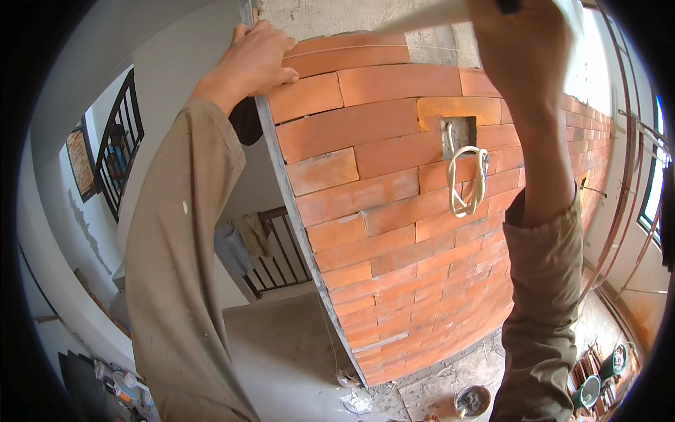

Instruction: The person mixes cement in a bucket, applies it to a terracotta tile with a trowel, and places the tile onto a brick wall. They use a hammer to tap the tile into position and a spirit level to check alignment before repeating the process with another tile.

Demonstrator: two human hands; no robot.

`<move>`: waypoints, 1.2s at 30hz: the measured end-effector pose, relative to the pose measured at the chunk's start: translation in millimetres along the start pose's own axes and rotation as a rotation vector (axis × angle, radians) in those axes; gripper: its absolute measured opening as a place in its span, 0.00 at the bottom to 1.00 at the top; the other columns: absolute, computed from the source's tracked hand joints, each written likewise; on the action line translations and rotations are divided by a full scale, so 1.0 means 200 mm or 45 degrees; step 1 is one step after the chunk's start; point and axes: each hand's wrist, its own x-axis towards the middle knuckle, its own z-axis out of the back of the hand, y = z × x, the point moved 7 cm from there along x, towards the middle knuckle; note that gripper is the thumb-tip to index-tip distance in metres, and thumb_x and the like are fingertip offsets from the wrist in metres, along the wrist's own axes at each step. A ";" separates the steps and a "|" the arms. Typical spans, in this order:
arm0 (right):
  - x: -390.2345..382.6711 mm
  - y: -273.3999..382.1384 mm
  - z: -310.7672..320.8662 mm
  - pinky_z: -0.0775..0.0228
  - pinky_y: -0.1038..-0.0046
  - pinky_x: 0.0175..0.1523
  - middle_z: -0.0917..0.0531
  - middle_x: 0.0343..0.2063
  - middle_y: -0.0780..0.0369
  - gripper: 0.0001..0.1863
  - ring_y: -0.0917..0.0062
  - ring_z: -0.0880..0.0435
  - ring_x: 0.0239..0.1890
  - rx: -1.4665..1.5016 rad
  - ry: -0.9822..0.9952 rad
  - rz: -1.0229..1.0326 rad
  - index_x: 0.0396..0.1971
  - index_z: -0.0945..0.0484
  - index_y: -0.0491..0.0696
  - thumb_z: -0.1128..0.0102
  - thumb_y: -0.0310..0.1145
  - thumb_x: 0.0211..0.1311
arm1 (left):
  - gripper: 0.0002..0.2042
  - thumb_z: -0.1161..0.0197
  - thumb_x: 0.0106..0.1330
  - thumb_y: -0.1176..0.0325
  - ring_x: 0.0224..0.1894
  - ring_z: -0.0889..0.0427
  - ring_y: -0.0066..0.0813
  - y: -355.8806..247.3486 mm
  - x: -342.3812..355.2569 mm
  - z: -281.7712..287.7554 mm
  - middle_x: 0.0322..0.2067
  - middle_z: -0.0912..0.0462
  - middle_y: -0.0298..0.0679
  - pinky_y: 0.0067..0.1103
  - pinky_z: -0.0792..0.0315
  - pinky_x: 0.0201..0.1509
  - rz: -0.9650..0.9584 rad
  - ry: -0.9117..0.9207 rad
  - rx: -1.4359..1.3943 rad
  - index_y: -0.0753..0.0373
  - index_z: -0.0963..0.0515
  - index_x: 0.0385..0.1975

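Note:
My left hand (256, 62) is at the upper left edge of the brick-faced wall (387, 151). Its fingers and thumb close around the left end of a long orange brick (351, 59) in the top course. A thin string (429, 48) runs level across that brick's face, from beside my fingers toward the right. Higher up on the right is my right hand (524, 53), smeared by motion and closed on what looks like a trowel (429, 17). The blurred pale blade points left above the brick; most of the handle is hidden.
A coil of cream cable (464, 183) hangs from a recessed box hole in the bricks. Bare grey wall (316, 15) shows above the top course. Below are a bucket of grey mortar (472, 401) and a dark railing (281, 253) with clothes. Scaffold poles (629, 176) stand at right.

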 end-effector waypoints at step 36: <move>0.06 0.33 -0.16 0.25 0.71 0.56 0.15 0.47 0.49 0.29 0.67 0.15 0.52 0.547 -0.123 0.464 0.63 0.29 0.40 0.44 0.18 0.57 | 0.27 0.24 0.49 0.60 0.64 0.35 0.34 0.14 -0.06 0.04 0.50 0.19 0.37 0.31 0.50 0.70 0.026 -0.095 -0.138 0.62 0.17 0.51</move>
